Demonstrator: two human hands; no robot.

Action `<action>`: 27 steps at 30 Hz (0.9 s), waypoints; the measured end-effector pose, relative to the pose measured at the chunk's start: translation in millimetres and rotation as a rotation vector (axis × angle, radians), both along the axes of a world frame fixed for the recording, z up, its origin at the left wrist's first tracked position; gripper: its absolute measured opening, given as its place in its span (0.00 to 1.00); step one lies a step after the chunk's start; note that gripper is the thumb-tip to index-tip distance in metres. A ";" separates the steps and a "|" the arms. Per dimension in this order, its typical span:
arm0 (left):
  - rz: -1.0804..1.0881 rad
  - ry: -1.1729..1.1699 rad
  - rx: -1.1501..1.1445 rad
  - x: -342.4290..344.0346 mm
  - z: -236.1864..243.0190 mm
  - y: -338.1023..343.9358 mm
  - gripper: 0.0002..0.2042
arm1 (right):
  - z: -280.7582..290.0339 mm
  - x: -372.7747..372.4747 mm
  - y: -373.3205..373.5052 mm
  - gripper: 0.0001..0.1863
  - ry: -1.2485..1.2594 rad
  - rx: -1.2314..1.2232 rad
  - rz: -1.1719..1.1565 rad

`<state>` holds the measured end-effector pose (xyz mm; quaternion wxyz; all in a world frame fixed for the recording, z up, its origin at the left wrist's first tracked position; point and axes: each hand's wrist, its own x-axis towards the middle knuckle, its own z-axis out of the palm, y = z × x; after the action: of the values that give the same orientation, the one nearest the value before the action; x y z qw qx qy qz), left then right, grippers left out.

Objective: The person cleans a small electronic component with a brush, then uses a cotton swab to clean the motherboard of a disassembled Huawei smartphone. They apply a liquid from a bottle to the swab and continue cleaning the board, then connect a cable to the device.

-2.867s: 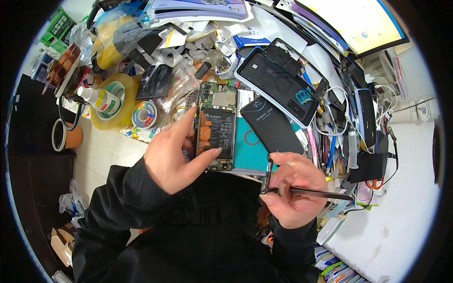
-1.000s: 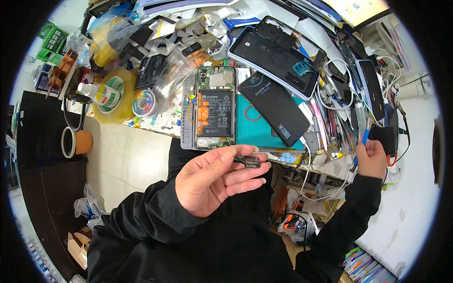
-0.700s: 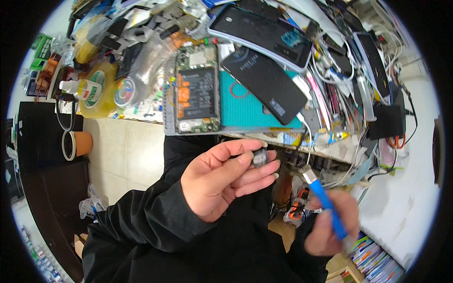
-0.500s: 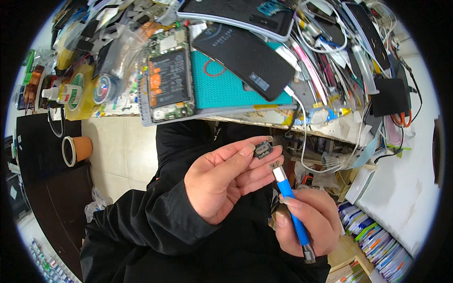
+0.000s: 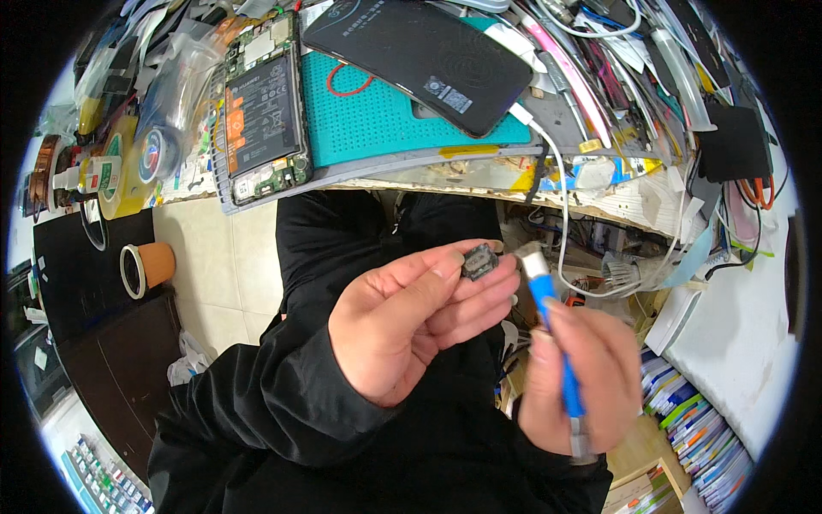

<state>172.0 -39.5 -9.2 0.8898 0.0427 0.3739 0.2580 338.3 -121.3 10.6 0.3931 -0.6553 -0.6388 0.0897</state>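
My left hand (image 5: 394,334), palm up over my lap, pinches a small dark rectangular part (image 5: 481,261) between thumb and fingertips. Just to its right, my right hand (image 5: 591,377) grips a blue-handled double-ended brush (image 5: 545,295), blurred, its upper bristles close beside the part. Behind my hands, an opened phone (image 5: 263,120) with circuit board and battery showing lies on the bench, next to a teal mat (image 5: 360,141). A black phone back panel (image 5: 411,60) lies partly across that mat.
Tools and pens (image 5: 582,86) crowd the bench's right; tape rolls, bags and a bottle (image 5: 94,176) its left. A white cable (image 5: 561,231) hangs over the edge. A bucket (image 5: 150,270) stands at the left; files (image 5: 693,428) are stacked at lower right.
My right hand picked up the brush at the right side and brought it to the part in my left hand. The view has shifted, the bench now sitting higher in the picture.
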 end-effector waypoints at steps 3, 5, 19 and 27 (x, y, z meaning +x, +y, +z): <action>0.015 -0.009 0.004 -2.1 -1.5 -1.0 0.19 | 3.0 -0.8 -1.5 0.19 0.163 -0.106 0.158; 0.025 -0.051 -0.015 -4.3 -3.3 0.8 0.19 | 1.4 0.3 0.0 0.18 0.138 -0.109 0.191; 0.037 -0.073 0.012 -16.3 -9.1 7.8 0.18 | 3.1 -6.5 12.2 0.19 0.010 -0.079 0.094; 0.036 -0.069 -0.038 -17.8 -10.9 12.1 0.18 | -0.7 -7.6 18.3 0.18 -0.002 -0.110 -0.054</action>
<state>154.2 -27.4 -20.1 0.8981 0.0101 0.3485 0.2680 330.7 -103.1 9.9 0.3580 -0.6932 -0.6153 0.1131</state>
